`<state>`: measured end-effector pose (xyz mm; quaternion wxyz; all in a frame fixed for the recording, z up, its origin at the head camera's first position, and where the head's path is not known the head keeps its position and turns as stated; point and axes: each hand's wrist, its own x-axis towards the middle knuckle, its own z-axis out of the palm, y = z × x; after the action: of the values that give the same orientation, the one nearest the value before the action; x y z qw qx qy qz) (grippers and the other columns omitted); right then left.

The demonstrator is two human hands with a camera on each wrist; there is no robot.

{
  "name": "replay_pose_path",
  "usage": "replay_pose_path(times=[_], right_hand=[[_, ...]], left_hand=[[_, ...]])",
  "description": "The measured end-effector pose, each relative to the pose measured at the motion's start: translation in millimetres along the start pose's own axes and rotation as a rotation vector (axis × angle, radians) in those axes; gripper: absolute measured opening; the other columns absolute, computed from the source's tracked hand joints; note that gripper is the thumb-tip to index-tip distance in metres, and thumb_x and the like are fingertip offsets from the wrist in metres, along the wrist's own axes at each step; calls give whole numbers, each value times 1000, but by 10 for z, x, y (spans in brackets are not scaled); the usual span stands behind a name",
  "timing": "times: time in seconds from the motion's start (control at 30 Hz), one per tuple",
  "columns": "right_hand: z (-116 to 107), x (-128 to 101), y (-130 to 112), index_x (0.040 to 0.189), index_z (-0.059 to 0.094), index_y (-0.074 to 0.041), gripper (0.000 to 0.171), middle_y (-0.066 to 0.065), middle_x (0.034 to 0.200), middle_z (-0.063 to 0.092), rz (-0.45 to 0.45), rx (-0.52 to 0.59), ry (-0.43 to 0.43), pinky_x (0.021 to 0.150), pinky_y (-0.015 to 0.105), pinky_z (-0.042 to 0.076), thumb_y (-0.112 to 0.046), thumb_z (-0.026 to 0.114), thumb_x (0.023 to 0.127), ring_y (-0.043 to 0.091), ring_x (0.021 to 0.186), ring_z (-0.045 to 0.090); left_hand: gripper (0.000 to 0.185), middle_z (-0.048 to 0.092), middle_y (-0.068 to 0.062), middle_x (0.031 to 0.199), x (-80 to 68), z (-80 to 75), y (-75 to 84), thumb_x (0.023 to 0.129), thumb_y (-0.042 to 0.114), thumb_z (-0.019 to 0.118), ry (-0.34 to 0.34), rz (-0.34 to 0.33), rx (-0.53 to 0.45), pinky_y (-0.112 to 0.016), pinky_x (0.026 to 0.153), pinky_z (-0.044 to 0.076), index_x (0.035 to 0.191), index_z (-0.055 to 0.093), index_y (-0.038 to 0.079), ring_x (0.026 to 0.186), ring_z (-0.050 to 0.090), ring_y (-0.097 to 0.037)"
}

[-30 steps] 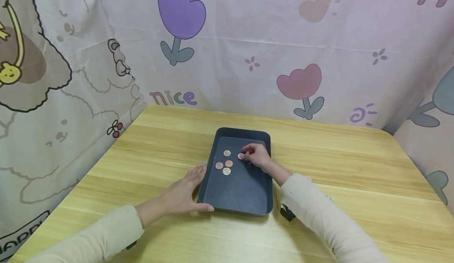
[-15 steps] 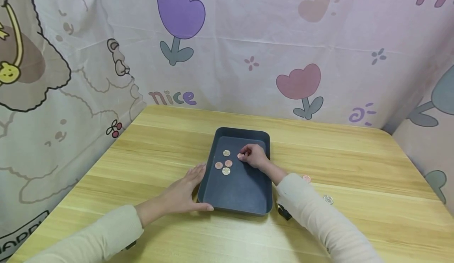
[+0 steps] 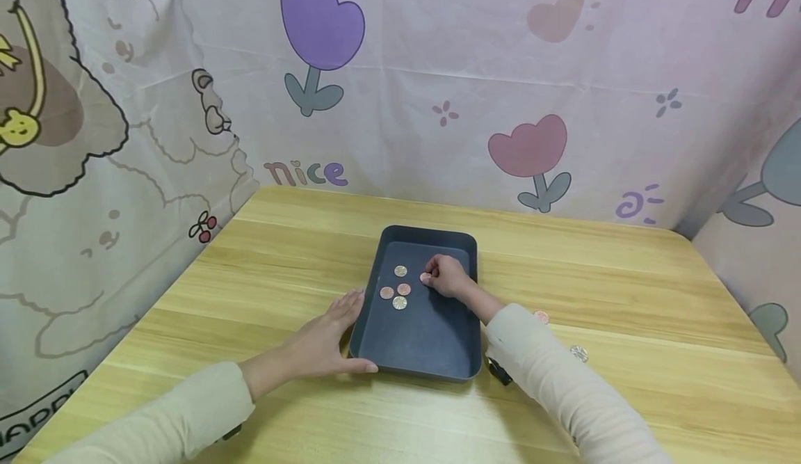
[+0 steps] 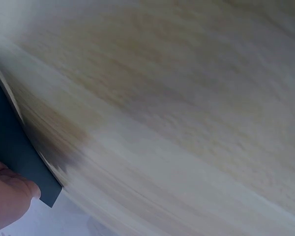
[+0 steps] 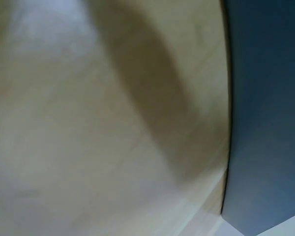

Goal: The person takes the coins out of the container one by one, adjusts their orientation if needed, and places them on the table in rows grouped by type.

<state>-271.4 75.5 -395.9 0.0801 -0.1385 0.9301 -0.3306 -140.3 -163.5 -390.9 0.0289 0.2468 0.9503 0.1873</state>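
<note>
Right now, deep inside the dark blue tray (image 3: 432,232): right hand (image 3: 452,279) with its fingers (image 3: 437,267) curled down and closed at the tips on a copper coin (image 3: 425,277), apparently pinched between thumb and forefinger and low over the tray floor; cannot tell whether touching the floor or just above it. Round and flat, so no long axis to speak of.

Just to the left of those fingers, apart from them: a loose cluster of four coins (image 3: 399,289) flat on the tray floor, two copper and two silver, the nearest a silver one slightly beyond and a copper one slightly nearer the body.

Left hand (image 3: 325,339) outside the tray, flat on the wooden desk (image 3: 263,255), fingers straight and pressed along the left wall, thumb laid across the near left corner; holds nothing. In the left wrist view, only the thumb beside that corner, over blurred wood grain.

Behind the right wrist, well apart from the fingers, on the desk to the right of the tray: two more coins, a copper one (image 3: 541,317) and a silver one (image 3: 578,353). Far closer to the right hand than to the left.

In the right wrist view, only the tray's outer wall against the desk; no fingers, no coin.
</note>
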Motion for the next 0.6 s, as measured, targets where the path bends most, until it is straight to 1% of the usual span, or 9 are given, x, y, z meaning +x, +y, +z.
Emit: replay_pose_path(times=[0.2,0.47,0.6], right_hand=[[2,-3,15,91,60,0,10,6,74,53,-50,-26,-4,58,21,38,-7,64,86,15,66,48],[23,-30,17,89,60,2,16,6,68,52,-49,-65,75,54,21,37,-12,67,85,15,62,48],[31,-29,19,88,61,3,16,7,68,54,-55,-73,88,53,21,38,-12,66,85,16,62,49]], left_hand=[[116,17,-17,155,-7,-8,10,68,70,64,-5,-10,-14,-45,116,21,146,19,-2,143,17,-33],[116,16,-17,155,-6,-6,11,68,70,63,-6,-8,-13,-45,116,21,146,18,-3,143,17,-33],[116,16,-17,154,-2,-1,6,68,70,63,0,-3,-17,-46,116,21,146,19,-3,142,18,-34]])
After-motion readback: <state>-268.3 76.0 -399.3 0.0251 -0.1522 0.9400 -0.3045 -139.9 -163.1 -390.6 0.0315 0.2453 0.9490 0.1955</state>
